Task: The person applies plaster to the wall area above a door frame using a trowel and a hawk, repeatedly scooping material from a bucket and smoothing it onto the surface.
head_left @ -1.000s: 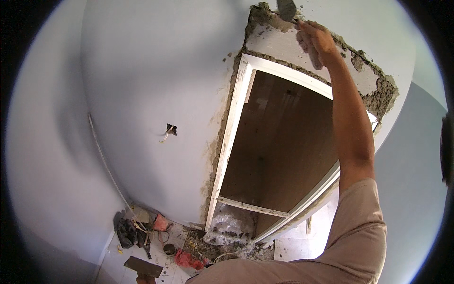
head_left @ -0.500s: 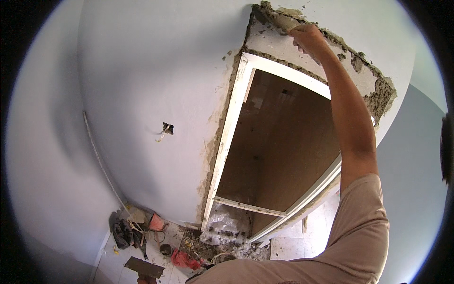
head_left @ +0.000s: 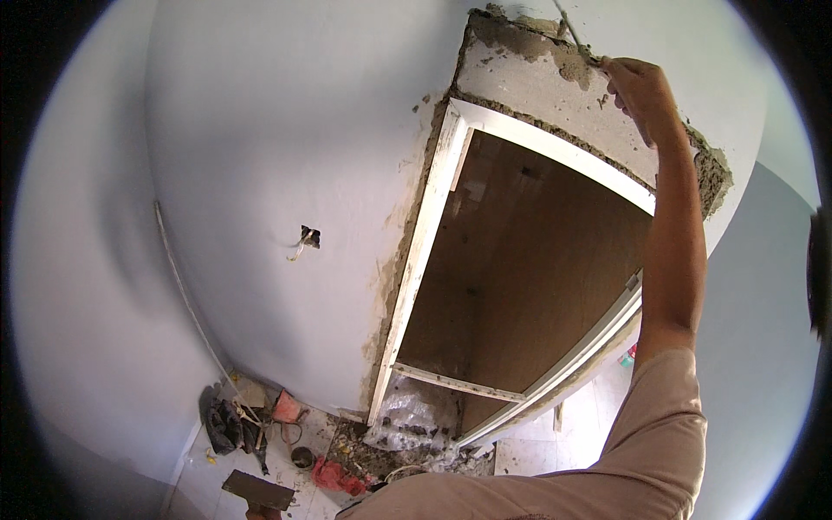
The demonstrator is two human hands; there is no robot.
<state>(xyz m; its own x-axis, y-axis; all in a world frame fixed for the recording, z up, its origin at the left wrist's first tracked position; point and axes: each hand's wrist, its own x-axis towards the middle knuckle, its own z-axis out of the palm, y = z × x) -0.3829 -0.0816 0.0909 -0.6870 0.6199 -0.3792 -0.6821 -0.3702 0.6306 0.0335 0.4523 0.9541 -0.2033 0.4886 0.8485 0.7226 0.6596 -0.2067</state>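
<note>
My right hand is raised above the white door frame. It is closed on the handle of a trowel, whose thin blade shows edge-on, pointing up and left. Behind and beside it, wet grey-brown mortar is smeared over the upper left of the bare strip above the frame. My left hand is not seen. At the bottom edge, a flat rectangular board or blade with a brown part below it shows; whether anything holds it is hidden.
A dark brown panel fills the door opening. Wires hang from a wall box. On the floor lie a black bag, a red bag, clear plastic and rubble. A thin pole leans in the corner.
My right hand has moved right along the strip above the frame. The trowel has turned from lying against the mortar to edge-on, uncovering a fresh smear.
</note>
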